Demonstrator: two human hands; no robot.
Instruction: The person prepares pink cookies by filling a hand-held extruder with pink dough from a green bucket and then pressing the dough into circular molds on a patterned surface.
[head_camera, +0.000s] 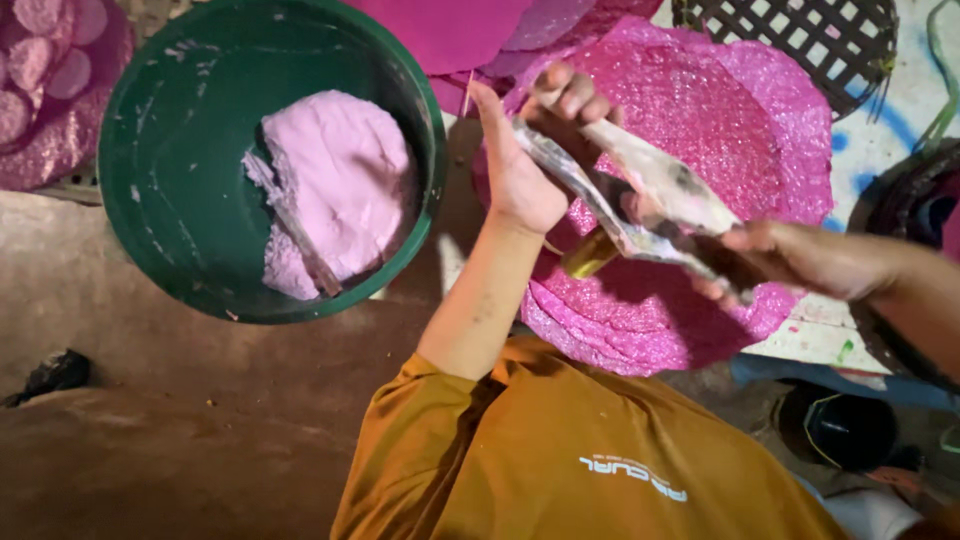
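We see a crumpled, stained sheet of pale wrapping (650, 205), greyish and cream with dark smudges, stretched between the two hands above a stack of bright pink, glittery round discs (720, 130). The left hand (525, 150) is closed on the upper end of the sheet, thumb pointing up and fingers curled over the fold, with a thin stick showing just beside the thumb. The right hand (790, 260) grips the lower end of the same sheet, its fingers wrapped under the edge, though motion blur hides exactly how they lie. Just beneath the sheet, between the hands, a small yellowish cylinder (590, 255) shows; we cannot tell what it is. Both forearms come from an ochre-orange shirt (560, 450) at the bottom of the view. To the left of the left hand stands a dark green plastic basin (150, 150), and in it lies a large lump of pale pink dough (340, 185) with a stick resting against it. At the top left, small pink rounds (40, 50) lie on a glittery pink surface. A dark woven basket (800, 35) sits at the top right, beyond the discs.
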